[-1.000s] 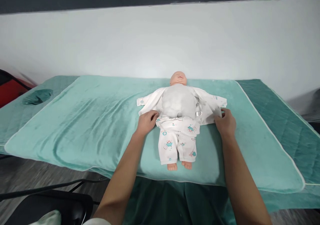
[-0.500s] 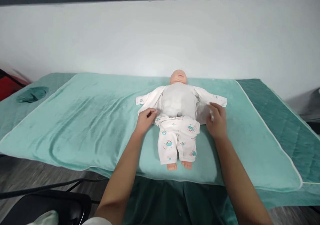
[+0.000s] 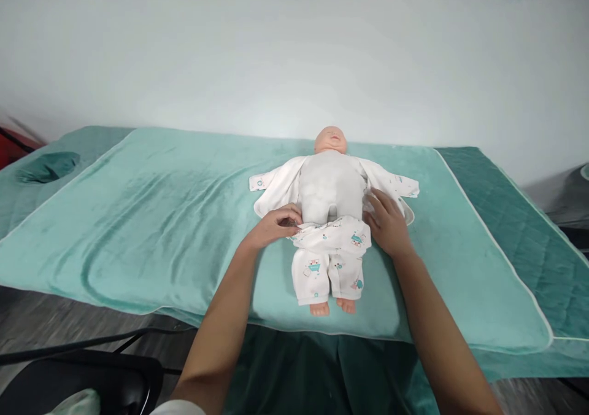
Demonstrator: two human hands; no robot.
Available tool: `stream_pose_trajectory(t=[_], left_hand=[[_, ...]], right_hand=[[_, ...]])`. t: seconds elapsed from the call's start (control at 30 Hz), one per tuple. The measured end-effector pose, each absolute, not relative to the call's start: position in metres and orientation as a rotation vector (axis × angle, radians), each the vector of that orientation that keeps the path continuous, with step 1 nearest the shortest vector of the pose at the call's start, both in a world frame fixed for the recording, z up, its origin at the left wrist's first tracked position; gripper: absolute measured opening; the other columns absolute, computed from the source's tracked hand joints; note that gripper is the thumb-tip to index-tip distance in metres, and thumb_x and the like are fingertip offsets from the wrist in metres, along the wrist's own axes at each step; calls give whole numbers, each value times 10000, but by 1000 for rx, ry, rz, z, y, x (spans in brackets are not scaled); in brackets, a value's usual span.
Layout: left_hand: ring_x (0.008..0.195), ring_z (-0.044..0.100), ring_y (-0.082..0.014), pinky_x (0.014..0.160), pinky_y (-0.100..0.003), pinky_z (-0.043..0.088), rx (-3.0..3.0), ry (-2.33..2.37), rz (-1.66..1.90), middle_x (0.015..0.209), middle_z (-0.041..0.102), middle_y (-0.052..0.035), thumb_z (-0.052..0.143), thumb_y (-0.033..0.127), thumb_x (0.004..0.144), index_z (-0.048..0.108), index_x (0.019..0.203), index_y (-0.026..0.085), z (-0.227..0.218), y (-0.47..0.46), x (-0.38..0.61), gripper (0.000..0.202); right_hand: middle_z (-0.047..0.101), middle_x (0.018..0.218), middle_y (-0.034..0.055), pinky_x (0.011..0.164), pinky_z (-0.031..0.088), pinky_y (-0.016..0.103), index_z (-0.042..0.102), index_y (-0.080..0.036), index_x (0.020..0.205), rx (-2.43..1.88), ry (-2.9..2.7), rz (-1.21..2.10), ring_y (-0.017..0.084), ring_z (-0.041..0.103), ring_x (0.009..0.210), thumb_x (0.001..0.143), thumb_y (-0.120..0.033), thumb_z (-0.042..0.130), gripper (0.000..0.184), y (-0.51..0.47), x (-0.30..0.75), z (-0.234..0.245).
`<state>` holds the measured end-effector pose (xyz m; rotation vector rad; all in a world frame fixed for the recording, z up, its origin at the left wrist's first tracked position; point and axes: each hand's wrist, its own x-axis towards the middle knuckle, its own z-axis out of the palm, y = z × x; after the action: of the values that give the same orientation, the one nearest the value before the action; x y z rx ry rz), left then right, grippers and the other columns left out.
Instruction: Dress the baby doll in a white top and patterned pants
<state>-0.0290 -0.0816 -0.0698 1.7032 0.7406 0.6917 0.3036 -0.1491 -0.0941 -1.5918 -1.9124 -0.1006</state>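
One side of trousers [image 3: 332,240] pinched in left hand [image 3: 275,226]; right hand [image 3: 389,223] alongside, hold unclear

Both arms [image 3: 225,310] extended, fingers [image 3: 289,208] bent

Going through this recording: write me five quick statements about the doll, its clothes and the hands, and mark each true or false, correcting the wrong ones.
1. The doll lies face up on a green blanket. True.
2. Both hands are at the doll's head. False: the left hand and right hand are on either side of its waist.
3. The white shirt lies open, sleeves spread outward. True.
4. Printed pictures decorate the white trousers. True.
5. The trousers hide both feet. False: the feet show below the trouser legs.
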Motion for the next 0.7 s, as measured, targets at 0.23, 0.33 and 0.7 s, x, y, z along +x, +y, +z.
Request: stream_pose_trajectory(t=[0.23, 0.33, 0.7], left_hand=[[835, 560, -167, 749, -291, 449, 1647, 752, 995, 938, 607, -51, 699, 479, 835, 620, 816, 194, -81, -76, -14, 296], [835, 553, -155, 739, -284, 438, 1683, 822, 1177, 976, 606, -45, 642, 408, 897, 596, 879, 207, -86, -71, 2, 207], [1087, 610, -183, 913, -333, 485, 1725, 894, 1385, 1143, 640, -84, 515, 385, 989, 518, 961, 233, -97, -70, 14, 155]], right_hand=[[705, 1143, 93, 976, 494, 449, 683, -241, 1071, -1447, -1695, 177, 254, 635, 1087, 955, -352, 561, 202, -151, 290, -84], [655, 855, 29, 778, 511, 355, 656, -248, 869, -1353, -1504, 490, 195, 606, 808, 883, -431, 670, 184, -153, 281, -79], [592, 743, 27, 602, 404, 309, 703, -228, 705, -1184, -1595, 994, 169, 519, 679, 775, -461, 782, 255, -159, 284, -70]])
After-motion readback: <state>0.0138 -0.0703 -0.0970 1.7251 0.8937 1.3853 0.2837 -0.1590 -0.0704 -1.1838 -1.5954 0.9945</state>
